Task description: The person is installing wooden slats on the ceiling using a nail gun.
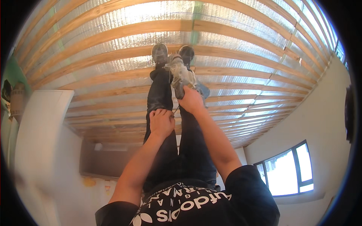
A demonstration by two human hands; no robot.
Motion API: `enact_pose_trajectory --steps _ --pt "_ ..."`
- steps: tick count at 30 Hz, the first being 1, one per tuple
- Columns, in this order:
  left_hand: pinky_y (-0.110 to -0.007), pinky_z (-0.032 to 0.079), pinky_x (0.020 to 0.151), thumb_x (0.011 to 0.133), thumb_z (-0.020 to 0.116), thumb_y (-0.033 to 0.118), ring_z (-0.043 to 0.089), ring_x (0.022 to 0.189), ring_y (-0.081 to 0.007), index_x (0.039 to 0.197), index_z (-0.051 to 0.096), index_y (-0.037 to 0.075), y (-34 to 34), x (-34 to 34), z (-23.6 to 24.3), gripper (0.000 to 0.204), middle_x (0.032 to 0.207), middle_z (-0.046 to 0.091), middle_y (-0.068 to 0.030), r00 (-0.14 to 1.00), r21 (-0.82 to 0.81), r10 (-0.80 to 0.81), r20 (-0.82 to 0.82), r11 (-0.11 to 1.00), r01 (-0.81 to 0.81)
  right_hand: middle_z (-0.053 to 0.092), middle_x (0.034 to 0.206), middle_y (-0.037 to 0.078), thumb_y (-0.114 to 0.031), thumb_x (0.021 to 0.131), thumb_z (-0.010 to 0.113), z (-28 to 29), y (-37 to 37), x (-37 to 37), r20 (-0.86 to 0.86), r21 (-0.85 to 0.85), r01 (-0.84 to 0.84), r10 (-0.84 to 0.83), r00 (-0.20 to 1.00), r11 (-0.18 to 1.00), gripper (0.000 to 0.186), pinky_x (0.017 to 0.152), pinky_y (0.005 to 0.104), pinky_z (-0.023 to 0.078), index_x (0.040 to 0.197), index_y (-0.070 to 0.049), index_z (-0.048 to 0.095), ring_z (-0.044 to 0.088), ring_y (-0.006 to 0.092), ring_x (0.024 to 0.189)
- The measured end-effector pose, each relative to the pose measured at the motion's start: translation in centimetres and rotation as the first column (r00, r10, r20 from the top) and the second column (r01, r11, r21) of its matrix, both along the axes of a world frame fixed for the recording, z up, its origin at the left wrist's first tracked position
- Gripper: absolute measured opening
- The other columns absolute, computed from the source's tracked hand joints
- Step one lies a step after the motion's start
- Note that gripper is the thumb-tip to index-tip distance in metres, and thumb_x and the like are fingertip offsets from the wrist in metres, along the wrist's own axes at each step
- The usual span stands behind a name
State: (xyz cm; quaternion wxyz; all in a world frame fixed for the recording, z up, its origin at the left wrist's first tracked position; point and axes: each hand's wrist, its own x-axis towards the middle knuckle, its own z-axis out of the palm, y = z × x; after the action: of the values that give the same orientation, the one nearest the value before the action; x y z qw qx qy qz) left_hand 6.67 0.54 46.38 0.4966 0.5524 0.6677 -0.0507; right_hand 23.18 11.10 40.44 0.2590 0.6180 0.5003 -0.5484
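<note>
My right hand (191,100) is wrapped round the rear handle of a dusty grey power tool (181,73), which looks like a rotary hammer. The tool's front end points away from me, close to my shoes; its tip is hard to make out. In front of my left knee, my left hand (162,123) is closed with its fingers curled. A thin dark piece shows beside its fingertips, but what it holds is hidden. Under the tool lie wooden battens (218,71) in rows over silvery foil sheeting (147,34).
Both my shoes (160,52) stand among the battens. A white panel (41,120) rises at the left, near a brown cardboard-like piece (17,101). On the right, a pale wall (320,101) holds a dark-framed window (286,169).
</note>
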Motion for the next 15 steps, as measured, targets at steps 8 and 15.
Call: enact_pose_trajectory --steps 8,15 --pt "-0.047 0.046 0.101 0.084 0.069 0.013 0.069 0.107 -0.0273 0.089 0.078 0.016 0.6 0.6 -0.5 0.011 0.097 0.077 -0.003 1.0 -0.009 -0.001 -0.005 1.0 0.0 0.077 0.104 0.026 -0.033 0.088 0.078 -0.7 0.7 0.0 0.001 -0.033 -0.031 0.031 1.0 0.999 0.038 0.091 0.0569 0.058 0.112 -0.006 0.066 0.073 0.0471 0.103" --pt "-0.047 0.047 0.099 0.083 0.069 0.013 0.069 0.106 -0.0281 0.09 0.078 0.015 1.4 0.6 -0.4 0.011 0.095 0.077 -0.0036 1.0 0.007 0.019 0.006 1.0 -0.019 0.077 0.106 0.026 -0.035 0.088 0.079 -0.9 1.4 -0.5 0.011 -0.077 -0.06 0.061 0.998 0.995 0.04 0.092 0.0565 0.058 0.113 -0.006 0.066 0.072 0.0465 0.106"
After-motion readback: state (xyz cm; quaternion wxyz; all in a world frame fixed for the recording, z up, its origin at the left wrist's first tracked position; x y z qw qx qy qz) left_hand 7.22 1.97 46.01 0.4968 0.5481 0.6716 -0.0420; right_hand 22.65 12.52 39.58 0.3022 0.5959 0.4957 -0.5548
